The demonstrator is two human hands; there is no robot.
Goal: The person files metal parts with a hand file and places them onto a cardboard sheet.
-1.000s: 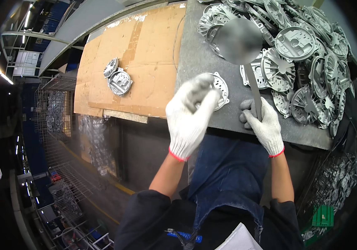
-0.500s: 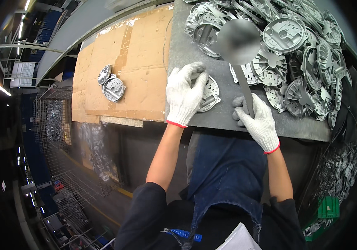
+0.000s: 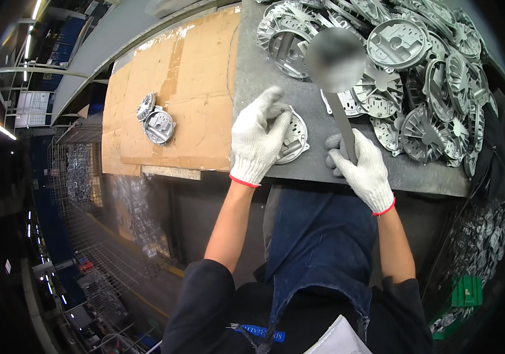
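Note:
My left hand (image 3: 258,138), in a white knit glove with a red cuff, is over the left side of a round grey metal casting (image 3: 295,141) lying flat on the bench. Its fingers are partly stretched and apart, and they hide that side of the casting. In my right hand (image 3: 363,168), gloved the same way, is a flat dark-grey bar (image 3: 343,121), gripped at its lower end. The bar slants up and left, away from me. A round blurred patch covers its far end, so its tip cannot be made out.
A large heap of round finned castings (image 3: 402,44) covers the bench's far right. Two castings (image 3: 159,126) lie together on brown cardboard (image 3: 199,71) at left. Wire cages (image 3: 78,171) stand below on the left. A green crate (image 3: 466,292) sits low at right.
My left hand has drawn slightly left and toward me, its fingers straightening a little. My right hand keeps its hold on the bar. The whole view has shifted slightly.

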